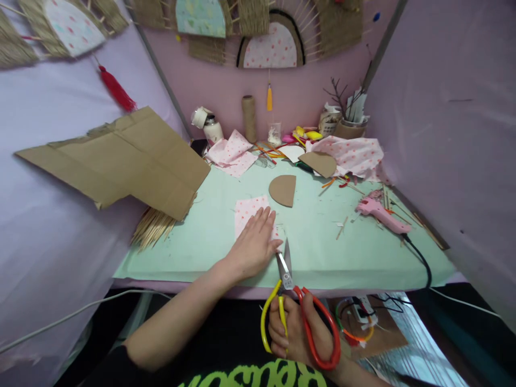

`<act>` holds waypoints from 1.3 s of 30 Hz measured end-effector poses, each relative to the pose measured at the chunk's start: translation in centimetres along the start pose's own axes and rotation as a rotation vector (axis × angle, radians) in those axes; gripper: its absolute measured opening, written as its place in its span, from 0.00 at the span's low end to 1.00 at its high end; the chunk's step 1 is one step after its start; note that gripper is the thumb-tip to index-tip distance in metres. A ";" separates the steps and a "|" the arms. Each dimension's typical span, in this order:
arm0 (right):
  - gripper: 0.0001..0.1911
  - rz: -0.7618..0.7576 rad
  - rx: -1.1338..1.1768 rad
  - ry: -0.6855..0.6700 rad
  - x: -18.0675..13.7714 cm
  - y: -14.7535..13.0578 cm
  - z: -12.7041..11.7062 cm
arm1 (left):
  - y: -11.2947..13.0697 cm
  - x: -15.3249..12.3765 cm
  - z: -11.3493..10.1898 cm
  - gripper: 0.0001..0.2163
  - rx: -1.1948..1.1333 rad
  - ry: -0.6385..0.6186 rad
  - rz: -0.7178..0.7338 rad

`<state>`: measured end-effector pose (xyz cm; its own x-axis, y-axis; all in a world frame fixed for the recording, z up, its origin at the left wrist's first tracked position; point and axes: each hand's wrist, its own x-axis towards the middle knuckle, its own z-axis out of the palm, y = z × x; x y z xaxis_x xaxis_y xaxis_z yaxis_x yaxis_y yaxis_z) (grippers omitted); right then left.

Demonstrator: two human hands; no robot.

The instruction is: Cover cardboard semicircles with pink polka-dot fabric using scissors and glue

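Note:
My left hand point(257, 244) lies flat, fingers stretched out, on a small piece of pink dotted fabric point(246, 210) near the table's front edge. Part of the fabric is hidden under that hand. In my right hand point(296, 328) are scissors with one yellow and one red handle point(286, 280). Their blades are spread apart and point away from me, close beside my left thumb and the fabric's right edge. A brown cardboard half-circle point(283, 191) rests on the table just beyond the fabric.
A large cardboard sheet point(133, 161) leans over a bundle of straw point(155, 228) at left. A pink glue gun point(382, 215) with a black cord lies at right. Along the back are crumpled dotted cloth point(350, 156), a twine spool point(249, 118) and a bottle point(212, 129).

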<state>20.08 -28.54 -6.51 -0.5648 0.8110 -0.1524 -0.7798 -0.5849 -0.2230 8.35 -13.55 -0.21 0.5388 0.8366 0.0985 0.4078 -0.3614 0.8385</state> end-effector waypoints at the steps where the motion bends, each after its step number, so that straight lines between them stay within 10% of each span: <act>1: 0.31 -0.001 -0.004 0.016 0.0 0.0 0.1 | -0.2 0.2 0.6 0.32 0.216 -0.058 -0.018; 8: 0.30 -0.058 -0.045 0.114 0.1 0.3 0.4 | -2.0 0.1 1.2 0.43 0.809 -0.215 0.011; 39: 0.28 -0.099 -0.064 0.195 1.0 0.7 0.6 | -2.3 0.1 1.5 0.42 0.844 -0.198 0.039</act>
<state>18.86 -28.14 -6.27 -0.4189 0.8539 -0.3088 -0.8063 -0.5062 -0.3059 8.58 -13.27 -2.88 0.6501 0.7587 -0.0418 0.7547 -0.6385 0.1508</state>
